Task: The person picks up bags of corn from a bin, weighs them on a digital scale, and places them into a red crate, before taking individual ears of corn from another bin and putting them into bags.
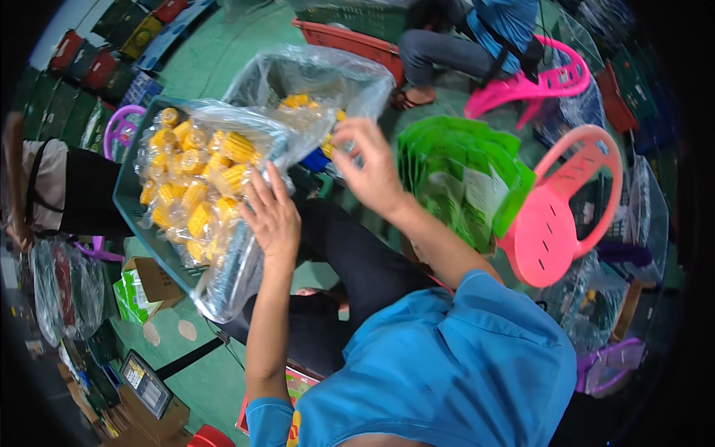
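My left hand (272,218) rests with its fingers extended on the near side of a teal plastic crate (127,204), touching the wrapped corn at its edge. The crate, lined with clear plastic film (220,288), is heaped with cut corn cob pieces (192,162) in clear wrappers. My right hand (368,167) is raised to the right of the crate, thumb and fingers apart, with no thing seen between them. Yellow pieces show just beyond its fingertips. Behind it stands a second container lined with a clear plastic bag (357,75), with more corn pieces (299,101) inside.
Green printed pouches (463,179) stand upright at my right, beside a pink plastic chair (544,234). A seated person (486,44) is beyond, near a red crate (352,42). Another person (84,184) stands at left. A scale display (146,384) and cardboard box (156,282) are lower left.
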`<state>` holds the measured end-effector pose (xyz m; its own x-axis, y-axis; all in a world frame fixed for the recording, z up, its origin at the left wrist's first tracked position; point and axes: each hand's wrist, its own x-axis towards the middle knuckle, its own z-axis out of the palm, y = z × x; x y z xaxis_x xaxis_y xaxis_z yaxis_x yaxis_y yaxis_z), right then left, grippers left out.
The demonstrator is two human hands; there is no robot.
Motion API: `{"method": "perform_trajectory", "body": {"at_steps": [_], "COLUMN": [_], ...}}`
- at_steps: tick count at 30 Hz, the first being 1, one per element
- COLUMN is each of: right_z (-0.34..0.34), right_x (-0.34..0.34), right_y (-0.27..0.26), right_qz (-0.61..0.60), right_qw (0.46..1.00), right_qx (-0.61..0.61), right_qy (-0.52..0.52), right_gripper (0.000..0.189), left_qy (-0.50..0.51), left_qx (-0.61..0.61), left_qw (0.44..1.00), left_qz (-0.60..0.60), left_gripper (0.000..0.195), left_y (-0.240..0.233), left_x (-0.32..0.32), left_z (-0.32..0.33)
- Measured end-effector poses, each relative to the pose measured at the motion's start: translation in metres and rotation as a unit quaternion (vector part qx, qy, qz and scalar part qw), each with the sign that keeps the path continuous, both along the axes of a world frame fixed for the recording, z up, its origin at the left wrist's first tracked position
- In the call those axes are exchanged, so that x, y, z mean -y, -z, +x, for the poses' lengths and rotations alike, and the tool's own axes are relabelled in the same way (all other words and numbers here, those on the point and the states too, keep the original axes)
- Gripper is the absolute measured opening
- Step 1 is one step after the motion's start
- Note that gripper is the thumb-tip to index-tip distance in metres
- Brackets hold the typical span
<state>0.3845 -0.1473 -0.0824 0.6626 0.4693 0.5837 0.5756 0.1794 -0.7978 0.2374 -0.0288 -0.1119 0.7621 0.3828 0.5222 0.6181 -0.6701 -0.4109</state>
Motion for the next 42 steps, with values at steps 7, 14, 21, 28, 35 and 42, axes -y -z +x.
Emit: {"method": "perform_trajectory", "body": {"at_steps": [7,14,21,28,35,42], "right_z": [0.118,0.138,0.118,0.107,0.111,0.113], "right_x": [0.134,0.166,0.122,0.114,0.147,0.120], "right_y": [-0.019,0.093,0.190,0.242,0.249,0.188], "right_qz": [-0.122,-0.445,-0.401,-0.436,-0.500,-0.379], "right_qw": [0.983,0.892,0.836,0.772,0.790,0.841], "right_qx": [-0.085,-0.033,-0.341,-0.413,-0.298,-0.303], "right_qy": [0.112,0.063,0.157,0.209,0.193,0.238], "right_gripper": [0.010,0.015,0.036,0.036,0.029,0.059], "left_qy": [0.028,0.054,0.083,0.080,0.083,0.075], "left_qx": [0.037,0.056,0.061,0.068,0.073,0.088], "left_qw": [0.991,0.981,0.974,0.979,0.978,0.976], "left_qz": [-0.127,-0.177,-0.200,-0.174,-0.179,-0.182], "left_gripper": [0.077,0.080,0.079,0.076,0.076,0.073], "left_y": [-0.009,-0.016,-0.020,-0.018,-0.020,-0.016], "left_x": [0.008,0.009,0.010,0.010,0.011,0.012], "left_z": [-0.002,-0.008,-0.021,-0.030,-0.032,-0.033]}}
